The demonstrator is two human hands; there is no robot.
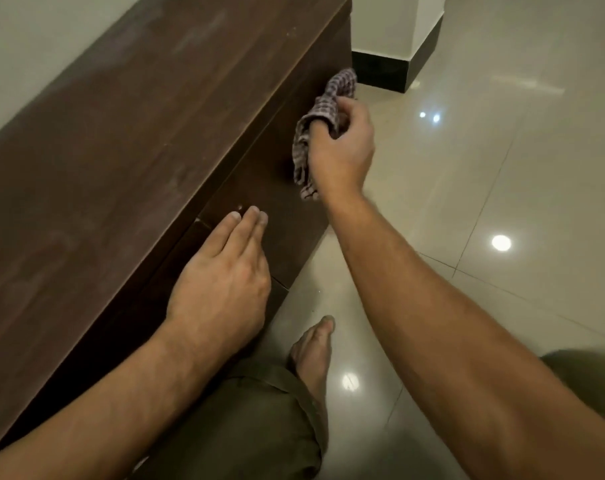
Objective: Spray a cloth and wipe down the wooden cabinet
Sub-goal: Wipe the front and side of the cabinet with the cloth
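Observation:
A long, low, dark wooden cabinet (127, 133) runs along the wall from lower left to upper right. My right hand (340, 150) is shut on a checked cloth (323, 105) and holds it against the cabinet's front face near its far end. My left hand (221, 278) lies flat with fingers together on the front face, close to the top edge and nearer to me. No spray bottle is in view.
Glossy beige floor tiles (501, 168) spread out to the right, with lamp reflections. A white pillar with a black skirting (384, 69) stands just past the cabinet's far end. My bare foot (313, 348) and bent knee in olive trousers (256, 427) are beside the cabinet.

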